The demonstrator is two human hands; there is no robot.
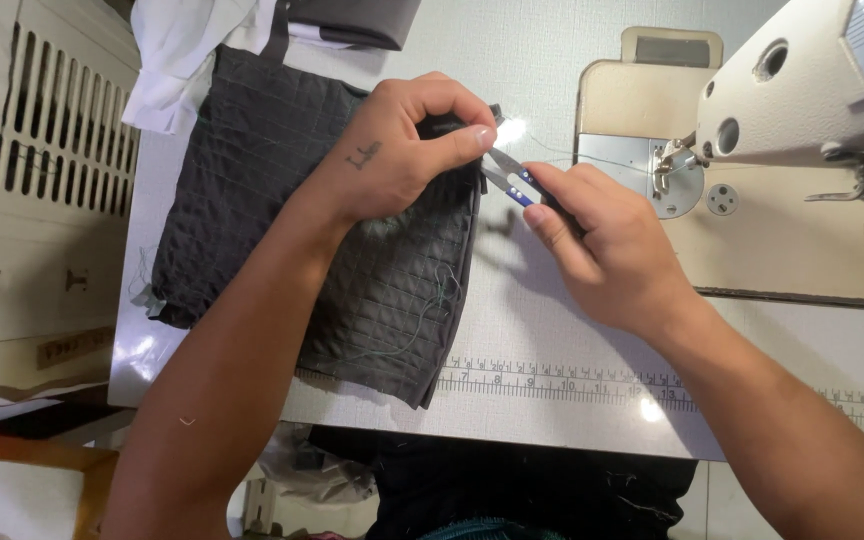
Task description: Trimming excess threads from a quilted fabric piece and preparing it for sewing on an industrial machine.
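Dark grey quilted cloth [352,250] lies flat on the white table [552,330], under the left hand [402,150] and reaching out to the left of it. That hand is curled, with the thumb and fingers pinching the top right corner of the cloth. The left arm comes up from the bottom edge and lies across the cloth. The right hand [602,250] sits just to the right, with its fingers closed around small blue thread snips [512,180]. The snips point up and left, and their tips are right next to the left thumb. Most of the snips are hidden inside the right hand. A thin thread runs from the corner toward the cream sewing machine [802,120] beyond the right hand, but it is hard to see. The machine is cut off at the right edge.
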